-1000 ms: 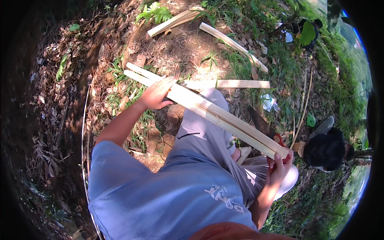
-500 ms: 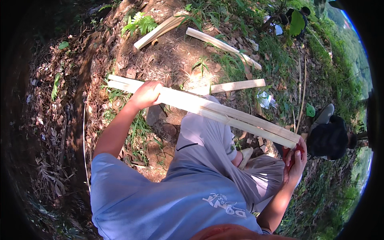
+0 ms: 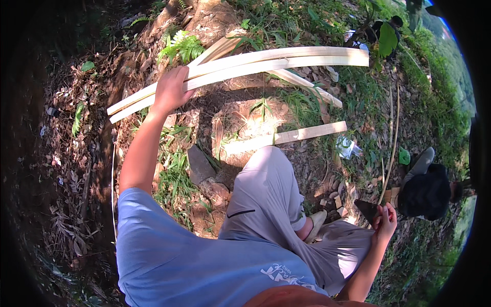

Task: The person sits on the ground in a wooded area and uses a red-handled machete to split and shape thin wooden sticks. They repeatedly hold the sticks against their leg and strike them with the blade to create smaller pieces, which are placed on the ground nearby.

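Observation:
My left hand (image 3: 173, 91) is wrapped around a pair of long, pale wooden strips (image 3: 276, 60), gripping them left of their middle. The strips lie side by side, raised over the ground, and their right ends are free. Down by my right knee, my right hand (image 3: 384, 221) has its fingers closed on a dark, flat, pointed blade (image 3: 366, 210). Its handle is mostly hidden by the fingers. On the ground beyond my knee lies a single pale strip (image 3: 312, 133). Farther off are another strip (image 3: 317, 93) and a small bundle of strips (image 3: 217, 49), partly covered by the held pair.
A grey stone (image 3: 199, 165) sits left of my knee. White litter (image 3: 347, 147) lies to the right, near thin sticks (image 3: 393, 143). At the right edge is another person (image 3: 424, 192) in dark clothing. A fern (image 3: 181, 46) grows at the far left.
My left hand has swung the strips away from my lap, up and farther off. My right hand has come off their right end and moved lower, and the dark blade now shows.

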`<state>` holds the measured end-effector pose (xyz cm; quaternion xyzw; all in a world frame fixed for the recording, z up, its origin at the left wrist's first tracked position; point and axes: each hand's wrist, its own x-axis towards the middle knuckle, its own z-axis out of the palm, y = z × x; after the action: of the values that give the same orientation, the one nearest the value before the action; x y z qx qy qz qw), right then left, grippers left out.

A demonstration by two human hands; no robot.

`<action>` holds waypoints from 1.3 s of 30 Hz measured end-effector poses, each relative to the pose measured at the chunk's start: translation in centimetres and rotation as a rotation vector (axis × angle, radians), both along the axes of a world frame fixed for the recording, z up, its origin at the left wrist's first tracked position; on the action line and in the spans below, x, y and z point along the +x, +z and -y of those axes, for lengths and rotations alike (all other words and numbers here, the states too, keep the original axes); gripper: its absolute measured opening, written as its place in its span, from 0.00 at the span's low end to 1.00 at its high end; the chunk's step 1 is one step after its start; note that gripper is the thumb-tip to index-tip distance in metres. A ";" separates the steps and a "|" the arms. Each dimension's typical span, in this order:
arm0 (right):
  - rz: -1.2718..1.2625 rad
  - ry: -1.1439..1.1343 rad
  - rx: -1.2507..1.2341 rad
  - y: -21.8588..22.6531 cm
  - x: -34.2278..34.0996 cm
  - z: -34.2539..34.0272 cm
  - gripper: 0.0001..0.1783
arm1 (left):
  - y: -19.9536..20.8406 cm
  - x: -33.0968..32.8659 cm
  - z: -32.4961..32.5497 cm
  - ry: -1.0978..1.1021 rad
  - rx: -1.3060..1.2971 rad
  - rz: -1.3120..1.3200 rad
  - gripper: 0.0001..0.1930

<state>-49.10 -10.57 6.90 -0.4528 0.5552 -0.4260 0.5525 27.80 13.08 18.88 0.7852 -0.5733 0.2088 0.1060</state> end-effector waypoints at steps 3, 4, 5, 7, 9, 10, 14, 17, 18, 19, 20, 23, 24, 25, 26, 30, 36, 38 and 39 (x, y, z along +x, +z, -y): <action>-0.002 -0.030 0.055 -1.3 0.1 1.6 0.15 | 0.2 3.7 2.6 0.070 -0.037 0.019 0.31; -0.006 -0.032 0.067 -1.8 0.1 2.0 0.15 | 0.1 5.2 3.8 0.111 -0.039 0.007 0.31; -0.022 -0.039 0.074 -2.1 0.0 2.2 0.14 | -0.4 7.0 5.2 0.095 -0.083 0.083 0.30; -0.049 -0.037 0.099 -2.2 0.6 2.3 0.13 | -1.5 10.7 7.1 0.163 -0.106 0.061 0.31; -0.077 0.001 0.097 -3.1 0.2 2.8 0.14 | -2.0 13.6 8.8 0.229 -0.086 -0.011 0.32; -0.090 0.022 0.099 -3.4 0.0 3.2 0.14 | -1.6 15.1 9.9 0.369 0.023 -0.136 0.32; -0.114 0.052 0.126 -3.0 1.5 3.2 0.15 | -3.1 19.3 12.4 0.523 0.111 -0.135 0.32; -0.144 0.075 0.129 -2.9 1.9 2.9 0.16 | -4.7 22.9 13.6 0.556 0.184 -0.166 0.37; -0.080 0.099 0.109 -2.4 3.0 2.7 0.16 | -5.4 23.8 13.7 0.571 0.213 -0.180 0.37; -0.088 0.090 0.113 -2.6 3.6 3.0 0.16 | -6.0 24.8 14.1 0.587 0.242 -0.193 0.37; -0.100 0.075 0.117 -2.6 4.1 3.1 0.16 | -6.8 26.0 14.7 0.596 0.272 -0.208 0.38; -0.117 0.166 0.132 -3.0 5.8 4.0 0.17 | -9.5 30.0 14.5 0.621 0.288 -0.179 0.42; -0.133 0.183 0.141 -2.8 6.0 4.1 0.18 | -10.4 30.1 15.4 0.613 0.276 -0.203 0.43; -0.140 0.183 0.151 -2.7 6.3 4.0 0.18 | -10.6 30.5 16.1 0.641 0.285 -0.320 0.46; -0.146 0.184 0.155 -2.6 6.8 4.0 0.18 | -11.5 31.3 16.4 0.692 0.271 -0.248 0.47; -0.123 0.154 0.167 -0.8 9.7 3.7 0.19 | -13.0 32.8 18.6 0.722 0.337 -0.336 0.42; -0.088 0.127 0.176 -0.7 10.1 4.5 0.20 | -14.8 37.8 17.0 0.459 -0.005 -0.154 0.25; -0.125 0.117 0.150 -1.4 9.2 3.9 0.20 | -12.2 30.0 22.3 0.261 -0.181 -0.079 0.20; -0.165 0.087 0.162 -1.3 8.8 3.6 0.19 | -11.7 25.7 24.8 0.077 -0.264 -0.051 0.17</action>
<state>-40.27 -14.22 5.59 -0.4637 0.6114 -0.3167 0.5576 53.52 -11.74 7.20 0.7908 -0.5075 0.2663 0.2150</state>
